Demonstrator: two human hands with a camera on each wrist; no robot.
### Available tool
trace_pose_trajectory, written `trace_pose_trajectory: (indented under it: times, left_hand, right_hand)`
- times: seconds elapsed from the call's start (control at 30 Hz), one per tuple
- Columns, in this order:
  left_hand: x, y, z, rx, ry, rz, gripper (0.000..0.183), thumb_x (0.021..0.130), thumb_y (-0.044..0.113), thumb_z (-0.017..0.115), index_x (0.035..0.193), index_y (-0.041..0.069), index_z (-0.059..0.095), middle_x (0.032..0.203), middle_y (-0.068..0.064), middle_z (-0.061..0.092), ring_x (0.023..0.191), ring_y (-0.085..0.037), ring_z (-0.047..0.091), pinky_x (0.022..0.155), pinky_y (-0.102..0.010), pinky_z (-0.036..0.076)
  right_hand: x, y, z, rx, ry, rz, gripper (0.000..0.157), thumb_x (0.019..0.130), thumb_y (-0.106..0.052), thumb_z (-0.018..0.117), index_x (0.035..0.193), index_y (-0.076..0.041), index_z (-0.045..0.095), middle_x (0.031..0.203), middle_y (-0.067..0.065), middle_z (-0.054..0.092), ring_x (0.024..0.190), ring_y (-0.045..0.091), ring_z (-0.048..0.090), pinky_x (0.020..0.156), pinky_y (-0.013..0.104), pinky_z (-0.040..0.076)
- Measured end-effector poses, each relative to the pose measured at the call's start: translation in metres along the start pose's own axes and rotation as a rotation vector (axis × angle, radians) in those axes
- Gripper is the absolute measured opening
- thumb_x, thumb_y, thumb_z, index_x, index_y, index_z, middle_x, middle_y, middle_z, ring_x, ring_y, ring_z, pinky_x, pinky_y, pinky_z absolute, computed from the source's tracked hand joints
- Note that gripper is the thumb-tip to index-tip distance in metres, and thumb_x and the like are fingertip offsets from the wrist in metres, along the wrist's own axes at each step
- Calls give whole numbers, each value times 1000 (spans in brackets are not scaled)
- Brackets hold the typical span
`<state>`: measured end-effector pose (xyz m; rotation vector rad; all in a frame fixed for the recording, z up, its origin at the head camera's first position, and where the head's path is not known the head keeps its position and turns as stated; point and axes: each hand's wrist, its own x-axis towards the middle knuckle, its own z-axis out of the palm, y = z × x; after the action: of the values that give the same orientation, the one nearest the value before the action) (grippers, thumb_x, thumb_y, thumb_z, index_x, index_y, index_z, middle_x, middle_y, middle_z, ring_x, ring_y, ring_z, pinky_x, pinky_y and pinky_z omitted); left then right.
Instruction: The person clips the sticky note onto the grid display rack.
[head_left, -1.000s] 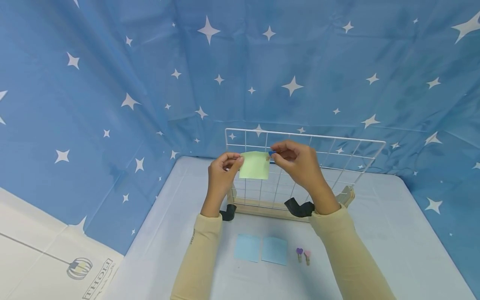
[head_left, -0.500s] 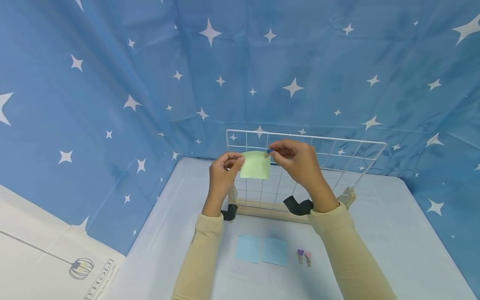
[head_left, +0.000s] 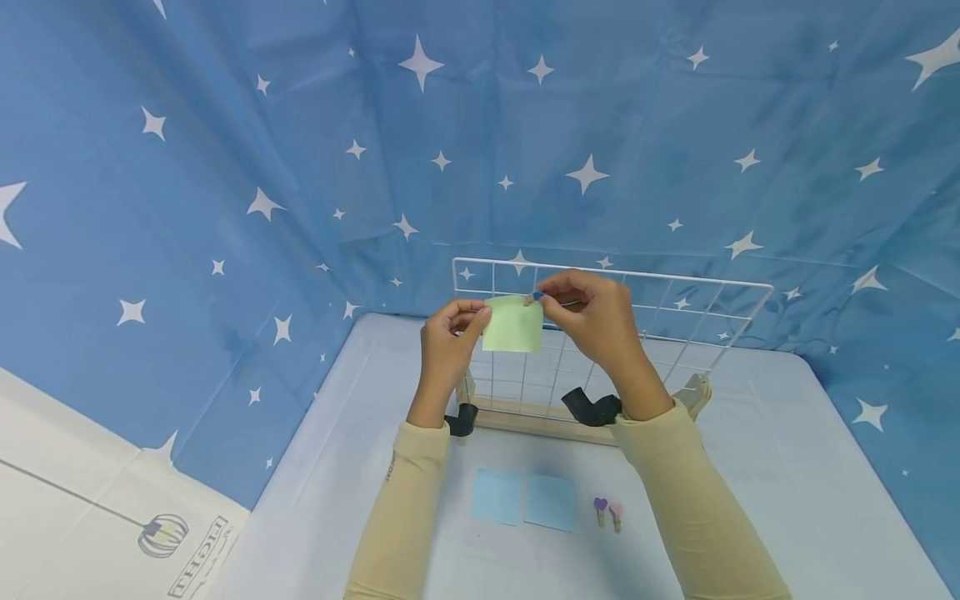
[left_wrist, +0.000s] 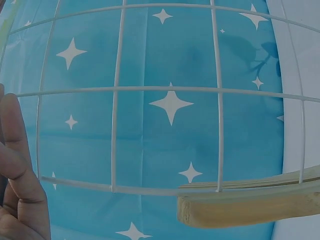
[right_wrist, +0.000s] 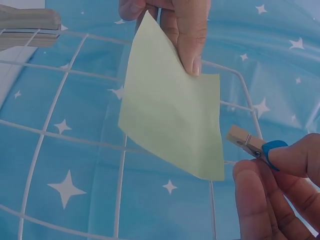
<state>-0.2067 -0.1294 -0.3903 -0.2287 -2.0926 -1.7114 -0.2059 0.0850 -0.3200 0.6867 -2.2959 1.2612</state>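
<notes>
1. Green paper note (head_left: 512, 327) is held up in front of a white wire grid (head_left: 667, 307), whose upper left part is covered by it in the head view; whether the wires are touched by it cannot be told.
2. At the note's 9 o'clock, its edge is pinched by the left hand (head_left: 444, 342), with the thumb laid on the near face and fingers tucked behind.
3. At the note's 3 o'clock, a wooden clip (right_wrist: 254, 144) is grasped by the blue-topped end between the thumb and fingers of the right hand (head_left: 600, 321).
4. In the head view, the clip's bare end is seen at the note's 2 o'clock corner; in the right wrist view, it is seen just beside the paper's edge. Contact cannot be made out with certainty.
5. Below the note, toward 6 o'clock, the grid is supported by a wooden base (head_left: 536, 423).
6. Farther down at 6 o'clock, two blue paper squares (head_left: 497, 497) are laid side by side on the pale table cover (head_left: 315, 500).
7. At 5 o'clock, a purple heart clip (head_left: 601, 511) and a pink heart clip (head_left: 617, 517) are placed next to each other.
8. Toward 12 o'clock, the background is filled by a blue star-patterned cloth (head_left: 495, 117).
</notes>
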Motion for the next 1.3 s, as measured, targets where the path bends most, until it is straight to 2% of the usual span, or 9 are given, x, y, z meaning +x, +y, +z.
trace_pose_trajectory:
  times: [0.17, 0.4, 0.63, 0.8, 0.93, 1.07, 1.3]
  left_hand:
    - [0, 0, 1, -1, 1, -4, 22, 104, 22, 75, 115, 3, 78, 99, -12, 80, 88, -22, 66, 77, -32, 51]
    - [1, -1, 2, -2, 8, 16, 22, 104, 23, 75, 115, 4, 78, 99, -12, 80, 88, -23, 66, 77, -34, 51]
    - [4, -3, 3, -1, 14, 15, 23, 104, 24, 75, 114, 3, 78, 98, -12, 80, 87, -24, 67, 76, -33, 51]
    - [5, -2, 3, -3, 20, 7, 22, 104, 23, 75, 115, 4, 79, 99, -12, 80, 86, -24, 67, 76, -33, 51]
    - [7, -3, 5, -5, 30, 2, 22, 104, 23, 75, 114, 4, 79, 98, -12, 80, 86, -22, 67, 75, -31, 51]
    - [8, -4, 5, -14, 32, 6, 22, 104, 22, 76, 114, 3, 79, 99, -13, 80, 85, -20, 67, 74, -29, 51]
    - [8, -4, 6, -17, 33, 6, 21, 104, 22, 77, 115, 3, 78, 100, -13, 80, 87, -20, 68, 76, -30, 51]
  right_hand:
    - [1, -3, -1, -23, 9, 2, 12, 98, 4, 73, 108, 5, 79, 105, 21, 79, 95, 37, 79, 83, 52, 66]
    - [2, -9, -3, -62, -11, 2, 11, 99, 3, 74, 109, 4, 80, 108, 22, 79, 99, 38, 77, 83, 53, 66]
    - [3, -10, 0, -118, 47, -64, 11, 98, 5, 75, 107, 6, 81, 104, 23, 78, 91, 37, 77, 78, 51, 66]
    - [9, -14, 3, -180, 77, -114, 9, 96, 3, 77, 103, 7, 82, 95, 23, 79, 80, 36, 77, 74, 51, 66]
    - [15, -19, 7, -221, 42, -123, 9, 97, 2, 78, 103, 7, 83, 93, 23, 80, 76, 34, 77, 71, 50, 65]
    - [19, -23, 11, -258, -7, -90, 10, 98, 1, 77, 104, 6, 83, 93, 22, 80, 76, 33, 77, 69, 48, 65]
    - [22, -24, 15, -296, -34, -59, 11, 98, 1, 75, 104, 5, 83, 92, 21, 80, 74, 33, 75, 66, 47, 62]
